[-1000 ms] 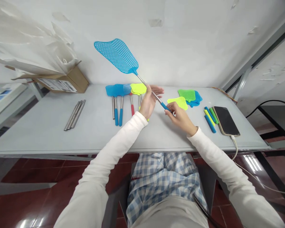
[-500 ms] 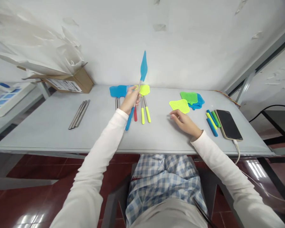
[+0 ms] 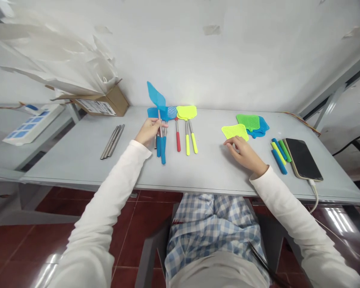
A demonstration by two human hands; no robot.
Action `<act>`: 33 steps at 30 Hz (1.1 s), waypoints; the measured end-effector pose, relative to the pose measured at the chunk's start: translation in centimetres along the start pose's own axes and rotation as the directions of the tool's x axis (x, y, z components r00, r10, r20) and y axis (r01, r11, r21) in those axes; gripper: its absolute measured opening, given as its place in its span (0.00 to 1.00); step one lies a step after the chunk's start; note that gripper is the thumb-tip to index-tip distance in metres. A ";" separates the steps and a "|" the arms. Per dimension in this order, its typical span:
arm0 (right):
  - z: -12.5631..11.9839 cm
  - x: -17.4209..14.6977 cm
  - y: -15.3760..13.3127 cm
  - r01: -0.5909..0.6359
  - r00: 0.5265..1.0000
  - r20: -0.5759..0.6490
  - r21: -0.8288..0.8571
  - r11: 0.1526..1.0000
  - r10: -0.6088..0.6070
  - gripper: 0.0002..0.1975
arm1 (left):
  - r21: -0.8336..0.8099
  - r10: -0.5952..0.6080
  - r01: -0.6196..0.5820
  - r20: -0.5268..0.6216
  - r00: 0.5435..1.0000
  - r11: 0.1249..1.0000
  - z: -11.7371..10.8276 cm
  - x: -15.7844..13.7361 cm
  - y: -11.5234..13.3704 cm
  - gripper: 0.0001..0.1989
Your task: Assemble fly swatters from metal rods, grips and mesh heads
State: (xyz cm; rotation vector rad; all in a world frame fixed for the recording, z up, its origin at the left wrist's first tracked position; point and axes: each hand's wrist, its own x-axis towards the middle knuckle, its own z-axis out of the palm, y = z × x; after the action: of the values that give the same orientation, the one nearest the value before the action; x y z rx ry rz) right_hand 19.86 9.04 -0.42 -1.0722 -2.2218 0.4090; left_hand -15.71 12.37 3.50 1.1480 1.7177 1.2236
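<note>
My left hand (image 3: 150,131) is closed round the metal shaft of a blue fly swatter (image 3: 156,97), whose head tilts up to the left above the table. Beneath and beside it lie other fly swatters: blue ones partly covered by the held one, one with a red handle (image 3: 178,142), and yellow ones (image 3: 187,112) with yellow grips. My right hand (image 3: 243,154) rests on the table with loosely bent fingers, thumb apart, holding nothing. Just beyond its fingertips is a loose yellow swatter head (image 3: 235,131). Behind that, a green swatter head (image 3: 248,121) overlaps blue swatter heads (image 3: 261,127).
Several bare metal tubes (image 3: 112,142) lie at the left of the grey table (image 3: 210,176). Coloured handle grips (image 3: 279,156) sit beside a phone (image 3: 303,159) with a white cable on the right. A cardboard box (image 3: 116,102) stands against the wall.
My left hand has carried the blue swatter leftward and lowered it over the blue swatters, uncovering the red handle. The swatter's head has turned to the left. My right hand stays in place.
</note>
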 end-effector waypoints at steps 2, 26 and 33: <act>0.0 0.0 0.0 0.002 1.000 0.000 -0.011 1.000 -0.002 0.10 | 0.026 -0.009 0.009 0.021 1.000 1.000 0.1 0.6 -0.1 0.05; 0.2 -0.3 0.9 0.031 1.000 0.000 -0.115 0.993 -0.031 0.11 | 0.665 0.396 -0.243 -0.086 0.914 0.707 0.5 1.7 -2.2 0.10; -1.3 -0.2 1.8 -0.101 0.990 -0.125 -0.311 0.945 0.065 0.12 | 0.696 0.276 0.065 -0.366 0.889 0.715 -7.5 -0.9 -4.0 0.07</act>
State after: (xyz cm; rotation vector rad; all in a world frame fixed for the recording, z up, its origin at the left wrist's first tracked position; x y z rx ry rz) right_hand 21.89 9.95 -0.44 -1.3245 -2.1925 0.0212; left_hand -23.17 8.58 1.82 1.4828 2.6509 0.9585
